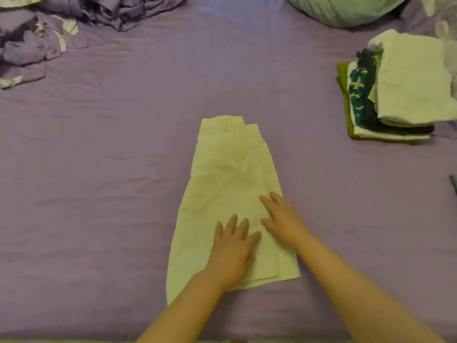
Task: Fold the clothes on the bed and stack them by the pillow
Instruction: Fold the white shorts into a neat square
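Note:
A pair of pale cream shorts (227,179) lies flat on the purple bed sheet (111,169), folded in half lengthwise, waistband pointing away from me. My left hand (232,251) rests flat on the lower part of the shorts with straight fingers. My right hand (282,219) lies flat on the right side of the shorts, fingers spread. A stack of folded clothes (398,95) stands at the right, a white piece on top, below the pale green pillow (346,8).
A crumpled purple blanket (61,28) is heaped at the far left corner. A small dark object (453,184) shows at the right edge. The bed's near edge runs along the bottom of the view.

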